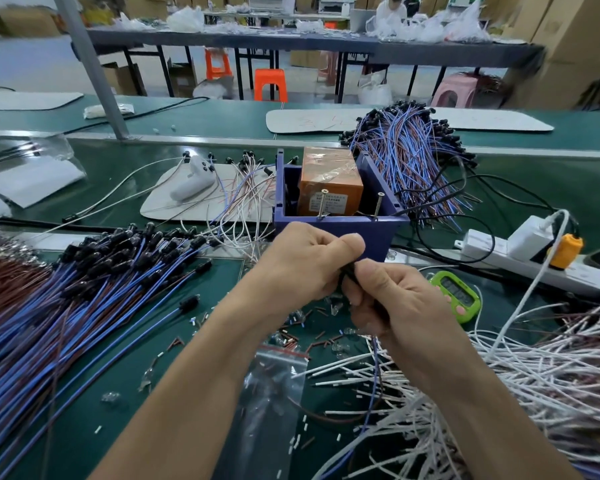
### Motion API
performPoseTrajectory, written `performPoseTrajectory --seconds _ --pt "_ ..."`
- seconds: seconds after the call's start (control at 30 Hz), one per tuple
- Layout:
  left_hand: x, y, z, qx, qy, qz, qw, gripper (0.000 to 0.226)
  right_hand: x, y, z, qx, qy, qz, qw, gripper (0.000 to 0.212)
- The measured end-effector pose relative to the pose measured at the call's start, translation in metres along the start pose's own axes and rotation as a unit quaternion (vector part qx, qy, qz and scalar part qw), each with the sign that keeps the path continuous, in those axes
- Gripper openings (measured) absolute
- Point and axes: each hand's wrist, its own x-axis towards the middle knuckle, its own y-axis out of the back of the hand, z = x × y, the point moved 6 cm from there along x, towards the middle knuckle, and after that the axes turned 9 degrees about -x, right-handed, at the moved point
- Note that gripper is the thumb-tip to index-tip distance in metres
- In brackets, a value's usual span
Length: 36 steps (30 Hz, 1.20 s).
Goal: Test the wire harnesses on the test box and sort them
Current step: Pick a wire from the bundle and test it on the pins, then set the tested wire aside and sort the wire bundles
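My left hand and my right hand meet just in front of the test box, a blue plastic bin with an orange block and two upright screws inside. Both hands pinch one wire harness at its black connector; its blue and brown leads hang down below my right hand. A big pile of blue and brown harnesses lies at the left. Another bundle lies behind the box at the right.
White loose wires heap at the lower right. A green timer and a white power strip sit right of my hands. A clear zip bag and wire scraps lie below. A white controller rests on a mat.
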Motion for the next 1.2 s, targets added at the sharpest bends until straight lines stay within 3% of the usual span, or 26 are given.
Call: performPoseTrajectory --seconds 0.13,0.27,0.37,0.6,0.97,1.13,1.2 --pt "0.003 -0.005 -0.007 -0.012 0.013 0.02 1.0 0.054 0.001 0.003 0.003 0.004 0.004 0.013 1.0 0.035" --pt "0.003 0.01 0.003 0.12 -0.034 0.05 0.991 0.057 0.002 0.001 0.007 -0.034 -0.006 0.017 0.999 0.037" --pt "0.002 0.015 0.004 0.154 -0.044 0.061 0.985 0.055 0.001 -0.002 0.007 -0.031 -0.018 0.006 0.999 0.037" --pt "0.003 0.017 -0.004 0.137 0.012 0.048 0.989 0.055 -0.001 -0.006 0.009 -0.049 -0.021 0.005 0.999 0.036" --pt "0.001 0.009 -0.011 0.025 0.05 0.002 0.998 0.044 0.0 -0.005 0.01 -0.056 0.002 0.009 0.998 0.029" --pt "-0.001 0.022 0.01 0.205 -0.022 0.06 0.977 0.048 0.001 -0.006 0.017 -0.123 -0.014 0.018 0.992 0.03" --pt "-0.005 0.031 0.021 0.223 -0.058 0.084 0.969 0.049 0.0 -0.005 0.019 -0.152 -0.019 0.021 0.988 0.03"
